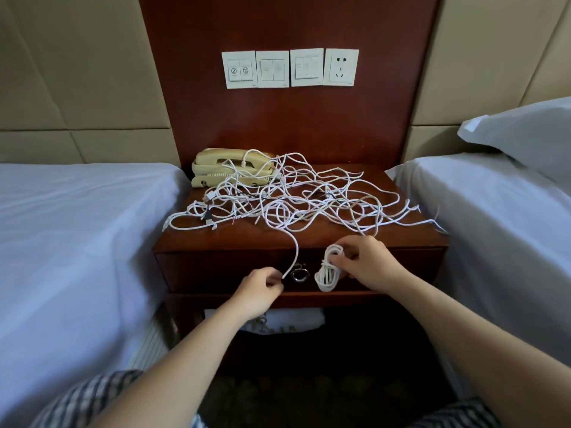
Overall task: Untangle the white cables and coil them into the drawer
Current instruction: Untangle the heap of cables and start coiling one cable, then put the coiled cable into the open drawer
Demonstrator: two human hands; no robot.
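Observation:
A tangle of white cables (296, 199) is spread over the top of the dark wooden nightstand (247, 236). My right hand (367, 264) grips a small coiled bundle of white cable (329, 270) that hangs in front of the drawer. My left hand (259, 288) pinches the end of a single white cable strand (295, 251) that curves up into the tangle. The drawer (200, 270) is closed, its metal ring pull (300, 274) showing between my hands.
A beige telephone (222, 171) sits at the back left of the nightstand, partly draped with cables. Beds with white sheets (77, 242) flank both sides. Wall switches and a socket (290, 69) are on the panel above. An open shelf lies below the drawer.

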